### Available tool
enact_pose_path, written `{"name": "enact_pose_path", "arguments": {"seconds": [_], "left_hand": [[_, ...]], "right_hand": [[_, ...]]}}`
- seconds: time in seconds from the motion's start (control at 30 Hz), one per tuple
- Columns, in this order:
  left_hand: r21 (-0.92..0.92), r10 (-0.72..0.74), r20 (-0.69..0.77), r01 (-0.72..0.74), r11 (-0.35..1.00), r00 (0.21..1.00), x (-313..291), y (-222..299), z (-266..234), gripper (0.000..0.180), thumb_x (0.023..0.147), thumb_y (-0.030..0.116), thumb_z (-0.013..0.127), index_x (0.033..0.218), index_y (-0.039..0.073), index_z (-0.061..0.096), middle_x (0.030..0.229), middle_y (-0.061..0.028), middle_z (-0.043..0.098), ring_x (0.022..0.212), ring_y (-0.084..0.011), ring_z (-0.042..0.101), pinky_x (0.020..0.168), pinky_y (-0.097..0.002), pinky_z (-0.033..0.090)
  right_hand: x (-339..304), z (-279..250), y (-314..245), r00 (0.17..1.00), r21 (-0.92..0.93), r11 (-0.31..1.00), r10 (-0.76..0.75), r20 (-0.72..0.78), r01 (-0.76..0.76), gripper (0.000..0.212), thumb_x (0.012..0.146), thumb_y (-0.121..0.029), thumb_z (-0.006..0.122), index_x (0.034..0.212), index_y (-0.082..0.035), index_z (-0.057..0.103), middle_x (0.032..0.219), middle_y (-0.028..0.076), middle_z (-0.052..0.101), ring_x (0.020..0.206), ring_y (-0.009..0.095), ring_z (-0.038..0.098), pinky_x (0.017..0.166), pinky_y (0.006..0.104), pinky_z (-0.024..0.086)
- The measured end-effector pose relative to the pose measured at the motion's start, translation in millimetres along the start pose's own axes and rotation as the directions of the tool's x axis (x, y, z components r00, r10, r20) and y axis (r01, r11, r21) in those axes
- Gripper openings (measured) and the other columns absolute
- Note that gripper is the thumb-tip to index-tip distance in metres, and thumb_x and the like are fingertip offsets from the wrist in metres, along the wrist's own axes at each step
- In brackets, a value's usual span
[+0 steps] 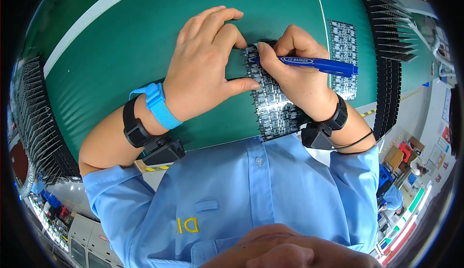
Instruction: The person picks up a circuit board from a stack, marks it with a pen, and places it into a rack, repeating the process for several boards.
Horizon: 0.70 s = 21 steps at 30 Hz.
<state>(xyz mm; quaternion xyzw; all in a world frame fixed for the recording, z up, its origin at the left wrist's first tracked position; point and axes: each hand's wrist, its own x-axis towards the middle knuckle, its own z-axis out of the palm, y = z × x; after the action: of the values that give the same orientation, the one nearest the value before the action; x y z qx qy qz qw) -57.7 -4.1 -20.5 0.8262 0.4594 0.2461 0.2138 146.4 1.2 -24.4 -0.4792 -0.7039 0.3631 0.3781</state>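
Observation:
A blue marker pen (333,68) is pinched in my right hand (305,77), its tip resting on or just over the upper left part of a circuit board panel (278,115). This dark panel carries rows of small silvery patterns and lies on the green mat under that hand, which hides its upper right side. My left hand (205,57) is spread beside the panel. Its thumb tip touches the left edge, and a bent finger reaches the top left corner. I cannot tell how firmly it presses.
A second circuit board panel (343,50) lies to the right on the green mat (125,55). Black racks of upright boards stand at the left (41,128) and the right (394,26). A cable trails from the device at my right wrist. Another person (394,198) is far right.

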Motion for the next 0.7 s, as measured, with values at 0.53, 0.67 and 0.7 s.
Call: {"name": "enact_pose_path", "arguments": {"seconds": [0.53,0.67,0.7], "left_hand": [[0.008,0.01,-0.009,-0.01,1.0,1.0,-1.5,-0.1,0.4,0.061,0.06,0.034,0.093,0.103,0.006,0.06,0.145,-0.013,0.049,0.136,-0.0375,0.043,0.109,-0.0492,0.035],[0.013,0.002,-0.007,-0.002,1.0,1.0,-1.3,-0.5,0.5,0.06,0.059,0.032,0.094,0.102,0.006,0.06,0.145,-0.013,0.049,0.136,-0.0372,0.043,0.11,-0.049,0.035],[0.012,0.001,-0.007,-0.001,1.0,1.0,-1.2,-0.7,0.6,0.06,0.059,0.032,0.094,0.102,0.006,0.06,0.145,-0.0129,0.049,0.136,-0.0371,0.043,0.11,-0.049,0.035]], "right_hand": [[-5.3,-0.6,-0.7,0.993,0.045,0.998,-0.048,-0.11,0.053,0.036,0.082,-0.001,0.076,0.066,-0.006,0.044,0.054,0.0,0.043,0.049,0.005,0.039,0.043,0.0261,0.033],[-6.4,-4.3,-1.8,0.998,0.008,0.998,-0.058,-0.04,0.058,0.036,0.083,0.001,0.075,0.067,-0.007,0.044,0.058,0.0,0.047,0.052,0.005,0.042,0.046,0.025,0.035],[-6.9,-5.8,-2.8,0.999,-0.008,0.999,-0.035,-0.003,0.035,0.036,0.083,0.003,0.076,0.069,-0.007,0.045,0.062,-0.001,0.051,0.056,0.004,0.045,0.05,0.0234,0.038]]}}
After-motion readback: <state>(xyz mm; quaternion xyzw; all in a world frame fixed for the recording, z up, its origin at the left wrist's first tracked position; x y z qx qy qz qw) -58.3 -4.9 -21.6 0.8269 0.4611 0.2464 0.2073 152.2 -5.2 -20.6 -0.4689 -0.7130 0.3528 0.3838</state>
